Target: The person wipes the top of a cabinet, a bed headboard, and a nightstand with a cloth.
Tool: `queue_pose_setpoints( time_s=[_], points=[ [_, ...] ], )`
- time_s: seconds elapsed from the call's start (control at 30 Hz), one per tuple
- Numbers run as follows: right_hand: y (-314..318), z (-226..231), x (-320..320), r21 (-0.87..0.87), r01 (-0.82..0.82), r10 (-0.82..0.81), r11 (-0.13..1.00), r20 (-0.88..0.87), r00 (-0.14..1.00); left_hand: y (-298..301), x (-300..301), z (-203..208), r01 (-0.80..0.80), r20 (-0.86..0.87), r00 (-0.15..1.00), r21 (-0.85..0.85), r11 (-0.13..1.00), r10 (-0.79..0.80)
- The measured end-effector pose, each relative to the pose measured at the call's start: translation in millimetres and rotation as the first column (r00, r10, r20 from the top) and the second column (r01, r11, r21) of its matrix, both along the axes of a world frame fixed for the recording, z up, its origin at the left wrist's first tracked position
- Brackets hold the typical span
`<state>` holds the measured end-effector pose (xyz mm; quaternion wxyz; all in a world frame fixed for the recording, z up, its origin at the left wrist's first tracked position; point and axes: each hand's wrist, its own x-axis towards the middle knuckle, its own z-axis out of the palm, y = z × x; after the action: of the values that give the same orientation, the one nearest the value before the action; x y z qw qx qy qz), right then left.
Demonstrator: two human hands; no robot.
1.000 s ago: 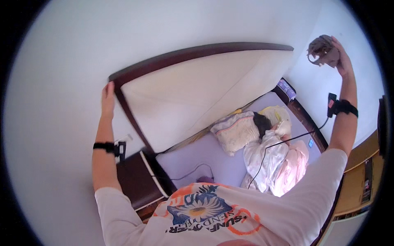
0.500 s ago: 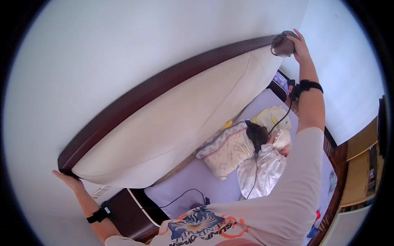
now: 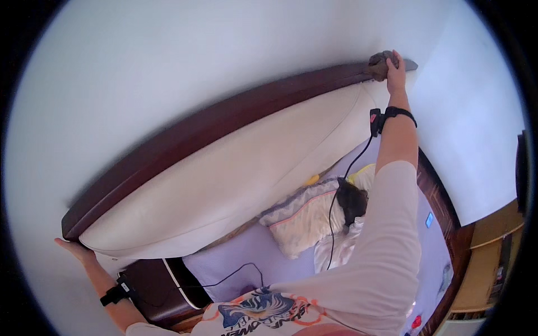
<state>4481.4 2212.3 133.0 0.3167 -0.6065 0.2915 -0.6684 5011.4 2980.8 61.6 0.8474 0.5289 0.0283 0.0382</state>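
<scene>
A long headboard with a dark reddish-brown top rail (image 3: 224, 120) and a cream padded front (image 3: 224, 185) runs across the view against the wall. Near the rail's right end, my right hand (image 3: 397, 73) is closed on a crumpled brown-grey cloth (image 3: 378, 66), which rests on the rail. At the opposite end, my left hand (image 3: 78, 250) lies just under the rail's corner with its fingers stretched out, and holds nothing. Whether it touches the corner is hard to make out. Each wrist wears a black strap with a small device.
Below is a bed with a lavender sheet (image 3: 230, 274) and a patterned pillow (image 3: 302, 218). A person with dark hair (image 3: 351, 200) lies there, partly hidden by my arm. A dark nightstand (image 3: 154, 283) stands at left, wooden shelves (image 3: 493, 229) at right. Black cables (image 3: 333, 224) hang from my wrists.
My right hand and the cloth have slid leftward along the rail, so its right end now shows. My view has shifted slightly. The left hand stays by its corner.
</scene>
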Motion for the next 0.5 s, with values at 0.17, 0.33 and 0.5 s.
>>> queue_pose_setpoints(
  time_s=[0.17,0.33,0.5],
  points=[
    [-50,-36,-9,-0.524,0.402,-0.641,0.751,-0.724,0.254,26,8,-9,0.027,0.047,0.999,-0.019,0.999,-0.026],
    [-87,-49,-20,-0.49,0.204,-0.528,0.847,-0.742,0.413,13,-2,-5,-0.005,0.02,1.0,-0.009,1.0,0.005],
    [-81,-37,-28,-0.267,0.155,-0.307,0.951,-0.763,0.569,9,-8,-1,-0.01,-0.006,1.0,-0.019,1.0,0.01]
  ],
)
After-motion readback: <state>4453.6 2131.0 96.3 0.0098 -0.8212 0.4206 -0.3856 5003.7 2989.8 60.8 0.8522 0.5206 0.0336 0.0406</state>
